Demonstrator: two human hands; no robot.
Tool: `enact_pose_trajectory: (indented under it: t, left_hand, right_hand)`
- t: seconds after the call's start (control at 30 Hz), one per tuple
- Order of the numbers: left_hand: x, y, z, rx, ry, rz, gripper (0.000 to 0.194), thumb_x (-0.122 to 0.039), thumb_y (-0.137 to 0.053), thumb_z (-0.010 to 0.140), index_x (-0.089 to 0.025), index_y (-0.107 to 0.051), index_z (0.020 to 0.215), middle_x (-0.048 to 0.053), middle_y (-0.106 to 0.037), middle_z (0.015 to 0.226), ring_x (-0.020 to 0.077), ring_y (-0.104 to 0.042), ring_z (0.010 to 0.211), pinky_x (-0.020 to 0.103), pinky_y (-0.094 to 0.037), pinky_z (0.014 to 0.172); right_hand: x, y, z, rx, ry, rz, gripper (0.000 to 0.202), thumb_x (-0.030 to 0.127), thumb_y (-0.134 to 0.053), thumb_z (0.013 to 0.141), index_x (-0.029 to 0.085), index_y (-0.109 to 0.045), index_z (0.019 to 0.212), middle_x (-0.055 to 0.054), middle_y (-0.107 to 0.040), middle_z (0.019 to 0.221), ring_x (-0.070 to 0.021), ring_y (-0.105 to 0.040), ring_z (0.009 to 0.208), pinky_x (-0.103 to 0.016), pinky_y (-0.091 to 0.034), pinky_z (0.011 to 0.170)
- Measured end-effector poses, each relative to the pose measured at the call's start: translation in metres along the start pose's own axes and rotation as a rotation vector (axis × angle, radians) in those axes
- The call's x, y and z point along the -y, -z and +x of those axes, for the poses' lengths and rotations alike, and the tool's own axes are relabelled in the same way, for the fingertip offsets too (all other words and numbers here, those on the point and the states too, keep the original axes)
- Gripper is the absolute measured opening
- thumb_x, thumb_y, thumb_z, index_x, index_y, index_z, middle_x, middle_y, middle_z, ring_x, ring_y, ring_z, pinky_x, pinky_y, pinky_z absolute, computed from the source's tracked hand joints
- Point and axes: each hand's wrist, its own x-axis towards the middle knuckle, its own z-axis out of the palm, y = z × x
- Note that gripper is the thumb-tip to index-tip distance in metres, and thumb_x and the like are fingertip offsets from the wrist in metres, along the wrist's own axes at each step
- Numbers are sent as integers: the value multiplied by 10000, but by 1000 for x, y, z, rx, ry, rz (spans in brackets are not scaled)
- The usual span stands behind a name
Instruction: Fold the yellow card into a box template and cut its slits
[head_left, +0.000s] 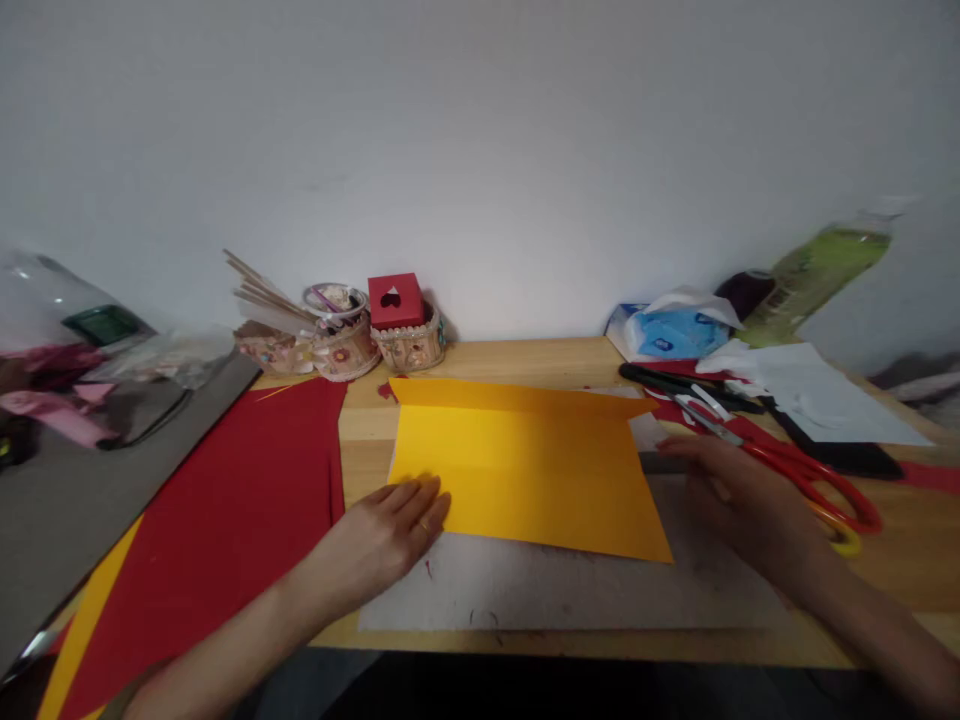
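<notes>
A sheet of yellow paper (517,470) lies on a pale, stained work sheet (540,600), with a folded flap (517,396) rising along its far edge. My left hand (401,525) rests flat on the paper's near left corner, fingers stretched out and a ring on one. To the right of the paper, my right hand (727,495) has its fingers closed round a flat dark grey strip (664,462), whose end reaches the paper's right edge. The strip's exact kind is unclear, as the hand covers part of it. Red-handled scissors (825,475) lie just beyond that hand.
Large red paper sheets (225,500) cover the left side. Along the wall stand decorated baskets (341,350), a red box (395,300) and a blue tissue pack (675,330). White paper (847,400) and a bottle of yellow-green liquid (821,275) are at right.
</notes>
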Motion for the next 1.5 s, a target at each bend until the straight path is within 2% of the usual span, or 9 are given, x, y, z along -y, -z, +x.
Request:
enact_pose_trajectory:
  t: [0.23, 0.37, 0.43, 0.53, 0.67, 0.77, 0.93, 1.27, 1.5]
  left_hand:
    - [5, 12, -2, -158, -85, -221, 213, -151, -427, 931, -87, -617, 1002, 110, -712, 900, 202, -675, 841, 317, -554, 721]
    - [8, 34, 7, -87, -107, -416, 260, -203, -391, 957, -148, -644, 943, 33, -682, 706, 123, -642, 637, 241, -540, 624]
    - [7, 42, 21, -145, -152, -395, 271, -196, -387, 959, -136, -650, 934, 46, -695, 741, 148, -658, 735, 263, -544, 672]
    - [2, 43, 55, -242, -287, -272, 270, -155, -386, 953, -103, -650, 979, 75, -698, 1027, 235, -588, 1081, 356, -492, 898]
    - [-3, 17, 111, -182, -409, -125, 304, -184, -340, 973, -139, -592, 1138, 43, -598, 1260, 222, -465, 1238, 400, -371, 1029]
    - [2, -17, 144, -147, -371, -70, 366, -198, -297, 978, -130, -465, 1296, 62, -471, 1398, 249, -353, 1325, 498, -284, 1069]
    - [16, -60, 164, -103, -317, -84, 385, -209, -317, 965, -126, -423, 1326, 83, -536, 1328, 232, -393, 1290, 499, -280, 1065]
    - [32, -68, 182, -165, -278, -28, 249, -160, -364, 954, -107, -607, 961, 73, -646, 889, 214, -564, 971, 503, -300, 1062]
    - [43, -69, 202, -192, -250, -47, 266, -114, -353, 952, -142, -587, 1073, 77, -636, 1120, 188, -482, 1184, 450, -277, 1101]
  right_hand:
    - [14, -17, -32, 68, 200, -167, 338, 322, -411, 892, 163, -693, 990, -149, -701, 1049, -277, -677, 927, -447, -575, 769]
    - [28, -19, -43, 84, 219, -174, 307, 270, -419, 890, 153, -671, 1021, -131, -715, 974, -242, -691, 847, -388, -595, 719]
    - [38, -23, -47, 73, 253, -216, 297, 220, -417, 881, 133, -645, 1050, -129, -706, 976, -227, -682, 855, -357, -593, 723]
    - [52, -32, -50, 4, 297, -325, 307, 123, -388, 852, 94, -626, 1044, -141, -694, 945, -237, -663, 849, -358, -594, 696]
    - [66, -41, -53, -56, 337, -426, 353, 25, -363, 805, 10, -611, 1056, -179, -683, 909, -266, -642, 814, -367, -596, 628]
    - [69, -42, -54, -87, 388, -517, 352, -5, -356, 796, -29, -612, 1035, -207, -680, 909, -278, -630, 811, -387, -594, 650]
    - [67, -45, -59, -89, 408, -521, 348, 4, -340, 823, -22, -612, 1039, -219, -680, 958, -281, -621, 852, -415, -582, 707]
    - [50, -30, -44, -55, 295, -265, 288, 189, -376, 914, 91, -633, 1000, -154, -695, 938, -244, -660, 837, -381, -583, 703]
    - [50, -34, -37, -15, 195, -206, 300, 195, -370, 911, 106, -652, 957, -127, -658, 847, -199, -659, 711, -312, -566, 596]
